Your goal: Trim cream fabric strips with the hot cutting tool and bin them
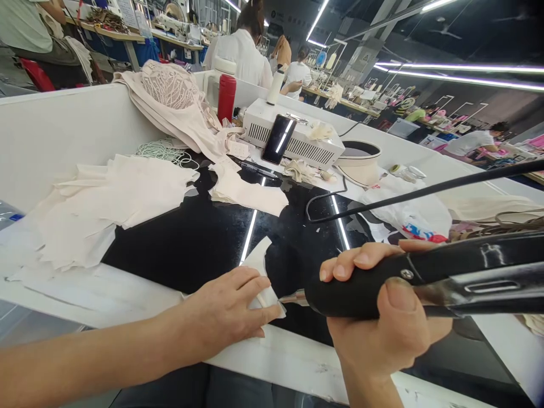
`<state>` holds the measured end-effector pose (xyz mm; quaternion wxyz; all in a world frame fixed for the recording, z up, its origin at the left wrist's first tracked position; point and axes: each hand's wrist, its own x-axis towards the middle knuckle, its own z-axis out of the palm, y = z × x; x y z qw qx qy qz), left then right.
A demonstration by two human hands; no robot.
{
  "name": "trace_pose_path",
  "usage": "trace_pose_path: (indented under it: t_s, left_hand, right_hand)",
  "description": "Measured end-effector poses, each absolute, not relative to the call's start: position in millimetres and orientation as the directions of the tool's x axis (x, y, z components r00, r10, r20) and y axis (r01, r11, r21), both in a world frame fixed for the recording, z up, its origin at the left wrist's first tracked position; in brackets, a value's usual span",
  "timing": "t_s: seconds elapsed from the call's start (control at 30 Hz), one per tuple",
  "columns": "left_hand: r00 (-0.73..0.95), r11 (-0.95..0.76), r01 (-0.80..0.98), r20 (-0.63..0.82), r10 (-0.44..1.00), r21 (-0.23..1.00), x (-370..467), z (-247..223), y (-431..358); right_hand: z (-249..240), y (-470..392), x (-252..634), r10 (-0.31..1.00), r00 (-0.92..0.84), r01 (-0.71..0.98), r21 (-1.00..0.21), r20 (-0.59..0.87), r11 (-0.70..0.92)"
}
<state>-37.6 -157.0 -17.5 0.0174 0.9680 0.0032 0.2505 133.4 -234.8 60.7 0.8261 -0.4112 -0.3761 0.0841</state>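
My left hand (232,311) lies over a small cream fabric piece (260,260) near the front edge of the glossy black work surface (182,249), its fingers pressed on the cloth. In my right hand (391,323) is a black-handled tool (352,286) with a metal lever, its fingers wrapped round the handle. The tool's narrow metal tip points left and reaches the right edge of the cloth, beside my left fingertips. Another cream fabric piece (250,192) lies farther back. A pile of cream pieces (127,190) spreads at the left.
A black phone (279,139) leans on a white vented box (297,141). Behind are a red bottle (226,97) and lace garments (170,90). A black cord (416,192) crosses the right side. A plastic bag (412,209) lies at the right. Other people sit beyond the partition.
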Motion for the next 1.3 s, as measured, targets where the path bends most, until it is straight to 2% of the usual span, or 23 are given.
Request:
trace_pose_path:
  t_s: [0.27,0.5,1.03,1.3]
  left_hand:
    - [0.872,-0.999,0.009,0.489,0.029,0.043,-37.6,-13.3,-156.7]
    - [0.858,-0.999,-0.003,0.514,0.017,0.038,-36.6,-18.9,-155.7]
    - [0.912,-0.996,0.058,0.402,0.080,0.067,-47.1,-14.5,-148.5]
    - [0.904,-0.992,0.040,0.419,0.087,0.120,-48.1,-18.8,-144.2]
  right_hand:
    - [61.1,-234.8,132.6,0.471,0.704,0.165,-0.767,0.532,0.619]
    - [58.8,-225.7,133.9,0.455,0.709,0.138,-0.740,0.538,0.659]
    - [57.1,-226.0,131.4,0.466,0.682,0.148,-0.730,0.564,0.667]
    - [60.3,-220.2,130.6,0.458,0.698,0.151,-0.738,0.551,0.658]
